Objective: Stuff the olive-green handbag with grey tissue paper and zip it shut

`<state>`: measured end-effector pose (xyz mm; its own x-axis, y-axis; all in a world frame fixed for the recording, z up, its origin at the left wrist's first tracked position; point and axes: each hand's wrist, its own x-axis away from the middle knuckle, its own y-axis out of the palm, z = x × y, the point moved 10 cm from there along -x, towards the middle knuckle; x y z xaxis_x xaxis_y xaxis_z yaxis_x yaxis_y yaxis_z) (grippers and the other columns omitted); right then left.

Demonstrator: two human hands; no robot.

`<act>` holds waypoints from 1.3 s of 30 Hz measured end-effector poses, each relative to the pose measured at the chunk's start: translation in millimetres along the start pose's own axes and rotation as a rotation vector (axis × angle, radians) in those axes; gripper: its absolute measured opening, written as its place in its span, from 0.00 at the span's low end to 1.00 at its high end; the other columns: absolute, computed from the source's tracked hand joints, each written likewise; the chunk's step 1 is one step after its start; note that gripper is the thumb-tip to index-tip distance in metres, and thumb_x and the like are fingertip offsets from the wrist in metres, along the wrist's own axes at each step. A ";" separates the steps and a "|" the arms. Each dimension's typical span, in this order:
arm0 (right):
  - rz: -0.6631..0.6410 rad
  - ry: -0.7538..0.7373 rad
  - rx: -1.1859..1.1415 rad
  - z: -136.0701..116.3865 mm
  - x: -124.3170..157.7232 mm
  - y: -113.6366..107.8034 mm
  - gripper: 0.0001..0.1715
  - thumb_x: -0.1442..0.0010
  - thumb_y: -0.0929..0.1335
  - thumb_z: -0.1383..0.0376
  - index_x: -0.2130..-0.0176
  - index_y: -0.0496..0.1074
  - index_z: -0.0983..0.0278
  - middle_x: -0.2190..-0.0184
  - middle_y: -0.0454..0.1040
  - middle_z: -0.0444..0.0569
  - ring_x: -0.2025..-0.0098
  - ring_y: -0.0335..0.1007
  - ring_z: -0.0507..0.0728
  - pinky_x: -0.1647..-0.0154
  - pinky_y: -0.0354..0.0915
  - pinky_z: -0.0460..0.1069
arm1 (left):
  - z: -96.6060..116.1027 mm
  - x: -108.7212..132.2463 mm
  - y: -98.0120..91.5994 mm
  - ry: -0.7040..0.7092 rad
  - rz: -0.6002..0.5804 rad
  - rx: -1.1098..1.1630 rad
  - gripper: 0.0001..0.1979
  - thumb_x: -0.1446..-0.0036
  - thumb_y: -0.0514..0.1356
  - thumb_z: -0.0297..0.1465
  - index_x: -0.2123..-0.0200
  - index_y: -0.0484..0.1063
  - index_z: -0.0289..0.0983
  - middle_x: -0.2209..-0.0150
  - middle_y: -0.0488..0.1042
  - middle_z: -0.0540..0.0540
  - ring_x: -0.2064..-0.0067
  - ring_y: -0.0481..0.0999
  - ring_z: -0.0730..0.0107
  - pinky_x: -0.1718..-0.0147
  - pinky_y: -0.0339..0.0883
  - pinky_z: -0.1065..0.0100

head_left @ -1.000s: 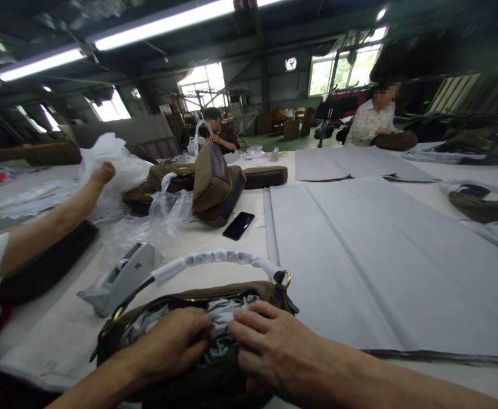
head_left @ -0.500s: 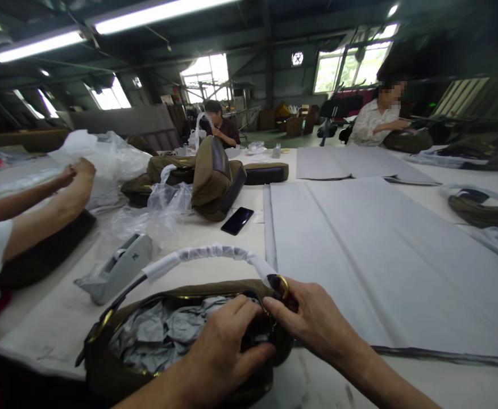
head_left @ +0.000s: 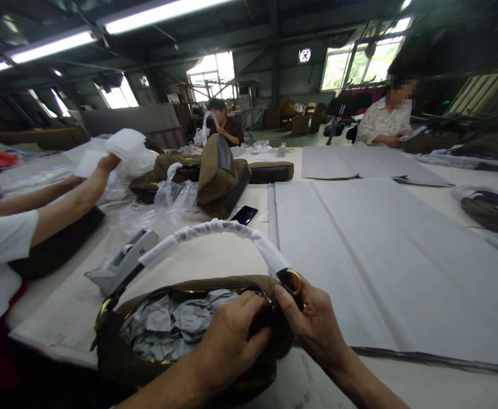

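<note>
An olive-brown handbag [head_left: 146, 363] lies open in front of me, stuffed with crumpled grey paper [head_left: 176, 324]. Its handle [head_left: 215, 230] is wrapped in white foam and arches above the opening. My left hand [head_left: 227, 341] is closed on the bag's right end by the zipper. My right hand [head_left: 312, 324] pinches the same corner just under the gold ring [head_left: 295, 281] that joins the handle to the bag.
A grey tape dispenser [head_left: 123, 264] stands left of the bag. Large grey paper sheets [head_left: 381, 255] cover the table to the right. A black phone [head_left: 244, 215] and more olive bags [head_left: 215, 176] lie beyond. A co-worker's arms [head_left: 61, 199] hold white wrapping at the left; two people sit far off.
My hands left the paper stuffing and moved to the bag's right corner, gripping it by the ring. The co-worker at the left lifted white wrapping higher.
</note>
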<state>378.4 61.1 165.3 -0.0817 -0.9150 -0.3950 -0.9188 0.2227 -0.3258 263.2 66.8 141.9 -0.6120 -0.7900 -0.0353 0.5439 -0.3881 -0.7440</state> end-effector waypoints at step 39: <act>0.329 -0.108 0.071 8.5 -1.4 14.1 0.14 0.35 0.60 0.62 0.69 0.67 0.66 0.76 0.66 0.44 0.74 0.63 0.51 0.73 0.61 0.45 | -6.4 3.5 -5.6 0.020 -0.051 -0.518 0.09 0.39 0.47 0.25 0.65 0.66 0.36 0.65 0.72 0.45 0.66 0.73 0.63 0.67 0.68 0.64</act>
<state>368.9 68.4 154.0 -0.3241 -0.7505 -0.5760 -0.8205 0.5261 -0.2238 254.3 69.2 141.6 -0.6442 -0.7649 0.0009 0.1607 -0.1365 -0.9775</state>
